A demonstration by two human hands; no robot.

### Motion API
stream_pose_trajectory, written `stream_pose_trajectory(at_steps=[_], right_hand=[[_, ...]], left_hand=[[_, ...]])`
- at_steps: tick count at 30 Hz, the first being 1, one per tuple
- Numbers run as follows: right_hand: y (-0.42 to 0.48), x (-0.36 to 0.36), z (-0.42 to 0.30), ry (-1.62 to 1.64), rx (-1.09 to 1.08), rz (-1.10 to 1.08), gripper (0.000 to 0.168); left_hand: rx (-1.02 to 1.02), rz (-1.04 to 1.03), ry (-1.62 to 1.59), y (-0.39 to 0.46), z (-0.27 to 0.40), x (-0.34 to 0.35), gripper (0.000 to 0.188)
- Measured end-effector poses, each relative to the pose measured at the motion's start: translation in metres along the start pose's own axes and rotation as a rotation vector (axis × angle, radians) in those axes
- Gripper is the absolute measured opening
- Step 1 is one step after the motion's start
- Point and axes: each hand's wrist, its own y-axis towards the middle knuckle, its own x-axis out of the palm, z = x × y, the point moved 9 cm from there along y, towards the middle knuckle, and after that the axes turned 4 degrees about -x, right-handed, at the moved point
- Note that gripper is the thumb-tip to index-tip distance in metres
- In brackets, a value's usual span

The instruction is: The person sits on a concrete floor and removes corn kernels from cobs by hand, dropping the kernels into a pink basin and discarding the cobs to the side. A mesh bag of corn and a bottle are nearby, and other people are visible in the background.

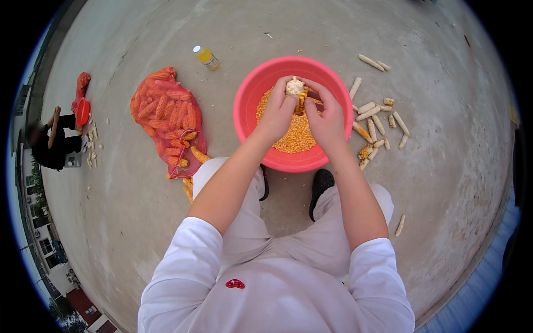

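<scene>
Over a red plastic basin (pixel 291 166), my two hands grip one partly shelled corn cob (pixel 295 88). Its pale end faces up, and yellow kernels remain on the side toward me. My left hand (pixel 277 110) wraps the cob's left side, thumb near the kernels. My right hand (pixel 327 116) holds it from the right, fingers curled over the far side and thumb on the kernel rows. Beneath them, loose corn kernels (pixel 295 135) cover the basin's bottom. The cob's lower part is hidden by my hands.
Left of the basin lies a red mesh sack (pixel 166 112) of corn ears, with a few ears (pixel 188 189) by its mouth. A bottle of yellow drink (pixel 206 57) lies beyond. Stripped cobs (pixel 377 123) litter the concrete at right. A person (pixel 54 139) sits far left near another basin (pixel 83 112).
</scene>
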Motion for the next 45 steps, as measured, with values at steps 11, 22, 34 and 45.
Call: stream_pose_trajectory(at_steps=[11,22,34,45], right_hand=[[0.003,-0.001,0.002,-0.049,0.024,-0.082,0.041],[-0.004,0.001,0.002,-0.409,0.105,-0.064,0.029],[-0.001,0.0,0.035,0.014,0.085,0.027,0.041],[-0.003,-0.004,0.021,-0.222,0.058,0.077,0.042]], left_hand=[[-0.132,0.056,-0.122,0.002,-0.006,-0.005,0.024],[0.089,0.122,0.304,-0.008,-0.001,0.001,0.028],[0.119,0.129,0.155,0.004,-0.002,-0.005,0.025],[-0.036,0.064,0.076,0.003,-0.023,0.002,0.042]])
